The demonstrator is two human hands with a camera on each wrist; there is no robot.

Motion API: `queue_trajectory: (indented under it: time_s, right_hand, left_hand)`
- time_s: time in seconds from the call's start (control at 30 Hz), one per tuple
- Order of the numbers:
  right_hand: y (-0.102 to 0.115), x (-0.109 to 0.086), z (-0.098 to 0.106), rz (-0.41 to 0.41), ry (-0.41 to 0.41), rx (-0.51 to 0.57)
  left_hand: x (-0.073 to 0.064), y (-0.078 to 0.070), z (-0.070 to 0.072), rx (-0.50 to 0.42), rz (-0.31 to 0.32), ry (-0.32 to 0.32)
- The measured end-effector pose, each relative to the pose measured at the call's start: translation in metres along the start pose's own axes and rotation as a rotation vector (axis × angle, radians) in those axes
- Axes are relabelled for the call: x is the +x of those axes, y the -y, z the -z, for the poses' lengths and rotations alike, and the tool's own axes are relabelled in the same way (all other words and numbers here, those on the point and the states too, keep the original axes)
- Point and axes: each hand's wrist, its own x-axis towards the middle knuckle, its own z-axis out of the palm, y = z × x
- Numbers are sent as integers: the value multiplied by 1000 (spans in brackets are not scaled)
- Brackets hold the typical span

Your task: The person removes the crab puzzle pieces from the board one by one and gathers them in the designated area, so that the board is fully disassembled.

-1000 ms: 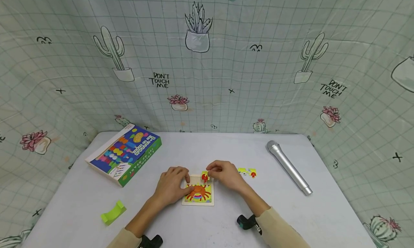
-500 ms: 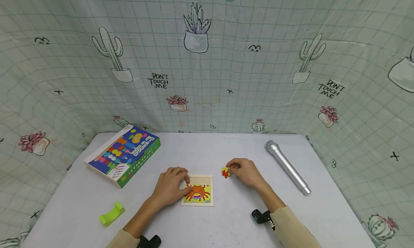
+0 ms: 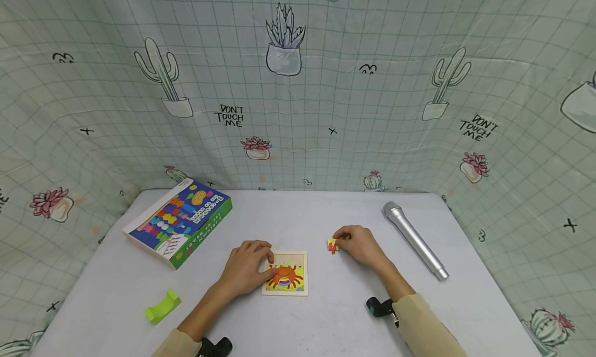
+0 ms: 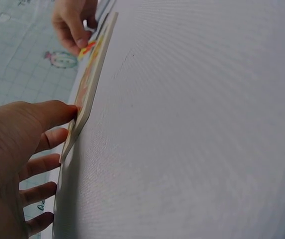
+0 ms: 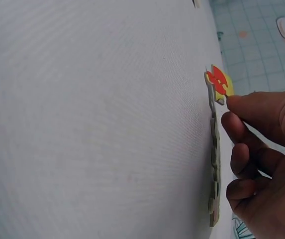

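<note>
A wooden puzzle board (image 3: 284,294) with an orange crab picture lies flat on the white table. Its upper strip is bare wood. My left hand (image 3: 249,269) rests at the board's left side, thumb touching the picture and fingers spread along the edge and table. To the right of the board, my right hand (image 3: 358,244) pinches a yellow jigsaw piece with a red claw (image 3: 332,246) between thumb and forefinger. In the right wrist view, more jigsaw pieces (image 5: 215,164) lie in a row beneath that hand; the head view hides them behind it.
A colourful blue and green box (image 3: 181,220) lies at the back left. Nearer on that side is a light-green curved block (image 3: 163,307). A silver microphone (image 3: 416,240) lies at the right. A patterned cloth hangs behind the table (image 3: 298,331).
My right hand has moved right, carrying the claw piece from the board's top edge to where the other pieces lie. My left hand has stayed on the board.
</note>
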Motion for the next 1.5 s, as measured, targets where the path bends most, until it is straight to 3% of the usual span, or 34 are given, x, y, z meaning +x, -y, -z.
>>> queue_trajectory:
  time_s: [1.5]
  right_hand:
    - [-1, 5, -3, 40, 14, -100]
  left_hand:
    - [0, 2, -3, -1, 13, 7]
